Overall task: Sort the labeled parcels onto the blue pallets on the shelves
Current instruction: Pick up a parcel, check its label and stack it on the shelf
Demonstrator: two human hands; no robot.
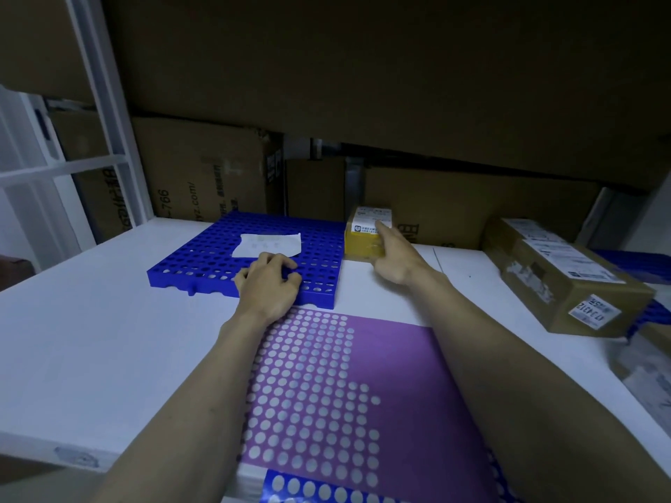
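Observation:
A blue perforated pallet (pixel 203 255) lies on the white shelf (pixel 90 321) with a white paper label (pixel 268 244) on top. My left hand (pixel 270 285) rests on the pallet's near edge, its fingers curled over the rim. A small yellow parcel (pixel 365 241) with a white label stands just right of the pallet. My right hand (pixel 394 255) touches the parcel's right side, fingers wrapped against it. A larger brown labeled parcel (pixel 566 281) lies at the right on another blue pallet (pixel 653 310).
A purple sheet with white dots (pixel 399 386) covers the shelf front between my forearms. Brown cartons (pixel 207 168) line the back. The shelf above (pixel 363 67) hangs low. A white rack upright (pixel 98 85) stands at the left.

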